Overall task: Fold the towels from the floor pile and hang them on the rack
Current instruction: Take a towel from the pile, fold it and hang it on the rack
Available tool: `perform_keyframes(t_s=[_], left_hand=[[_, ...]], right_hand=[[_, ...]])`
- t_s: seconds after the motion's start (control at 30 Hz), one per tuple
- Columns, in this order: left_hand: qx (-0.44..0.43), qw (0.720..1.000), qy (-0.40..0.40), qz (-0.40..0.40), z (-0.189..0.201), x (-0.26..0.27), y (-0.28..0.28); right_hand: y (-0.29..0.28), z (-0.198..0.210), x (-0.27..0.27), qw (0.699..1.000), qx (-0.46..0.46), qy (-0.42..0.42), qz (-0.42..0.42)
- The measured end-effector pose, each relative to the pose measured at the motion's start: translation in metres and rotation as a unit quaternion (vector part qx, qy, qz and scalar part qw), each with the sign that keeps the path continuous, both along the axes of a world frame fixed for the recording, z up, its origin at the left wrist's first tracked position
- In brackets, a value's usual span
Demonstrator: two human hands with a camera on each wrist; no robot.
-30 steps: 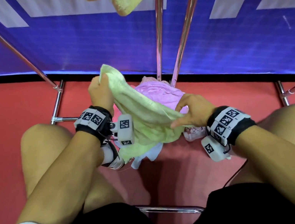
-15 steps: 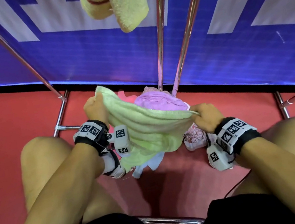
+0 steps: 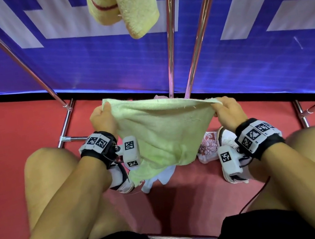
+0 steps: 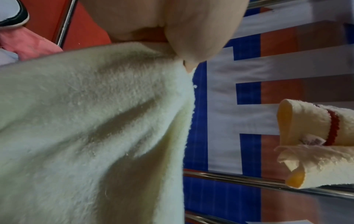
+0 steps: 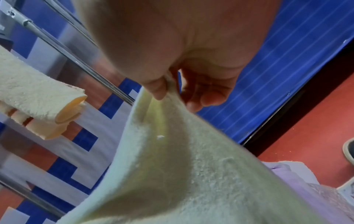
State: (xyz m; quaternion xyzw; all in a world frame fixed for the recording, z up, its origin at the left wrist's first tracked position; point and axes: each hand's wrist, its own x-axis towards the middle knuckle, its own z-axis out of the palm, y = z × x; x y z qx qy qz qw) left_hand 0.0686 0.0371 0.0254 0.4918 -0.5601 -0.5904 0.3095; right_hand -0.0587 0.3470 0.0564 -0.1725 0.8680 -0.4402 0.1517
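Observation:
A pale green towel is stretched between my two hands above the floor pile. My left hand pinches its left top corner, and my right hand pinches its right top corner. The cloth sags below them, and the left wrist view is largely filled by the green towel. In the right wrist view my thumb and fingers clamp the towel edge. A yellow towel with a red stripe hangs folded on the chrome rack. Most of the pile is hidden; a floral piece and a pale blue one show.
A blue and white banner stands right behind the rack. Chrome rack feet lie on the red floor left and right. My bare knees flank the pile, and my shoes sit beside it.
My hands have moved apart and drawn the green towel out flat from a bunched drape. It now covers the lilac towel in the pile. The view has tilted upward.

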Motion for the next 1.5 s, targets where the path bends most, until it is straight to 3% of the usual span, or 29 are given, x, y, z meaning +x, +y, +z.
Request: perform_keyframes(t_s=[0.1, 0.3, 0.47, 0.53, 0.67, 0.8, 1.0, 1.17, 1.3, 1.5], left_hand=[[0.023, 1.000, 0.014, -0.013, 0.001, -0.002, 0.005], [0.066, 0.993, -0.001, -0.094, -0.010, -0.008, 0.022], [0.048, 0.997, 0.048, -0.042, 0.009, -0.012, 0.021], [0.035, 0.997, 0.049, -0.047, 0.018, -0.014, 0.023], [0.063, 0.989, 0.022, -0.129, 0.032, -0.012, 0.053], [0.088, 0.967, 0.005, -0.238, 0.024, -0.009, 0.088], [0.084, 0.941, 0.020, -0.328, 0.028, -0.003, 0.107], [0.084, 0.928, 0.017, -0.362, 0.029, -0.002, 0.111], [0.090, 0.919, 0.037, -0.382, 0.027, -0.001, 0.114], [0.113, 0.914, 0.043, -0.388, 0.028, -0.002, 0.120]], right_hand=[[0.000, -0.012, -0.003, 0.999, -0.020, -0.015, -0.032], [-0.012, -0.017, 0.003, 0.996, -0.072, -0.049, -0.015], [-0.017, 0.007, 0.003, 0.965, -0.210, 0.007, -0.154], [-0.017, 0.012, 0.001, 0.961, -0.224, 0.009, -0.164], [-0.024, 0.007, 0.012, 0.988, -0.142, -0.047, -0.048], [-0.033, 0.003, 0.031, 0.988, -0.094, -0.106, 0.058], [-0.034, -0.008, 0.031, 0.975, 0.014, 0.043, 0.216], [-0.036, -0.010, 0.028, 0.970, 0.003, 0.138, 0.202], [-0.037, -0.005, 0.028, 0.967, -0.003, 0.146, 0.210], [-0.040, -0.006, 0.031, 0.983, -0.014, 0.110, 0.148]])
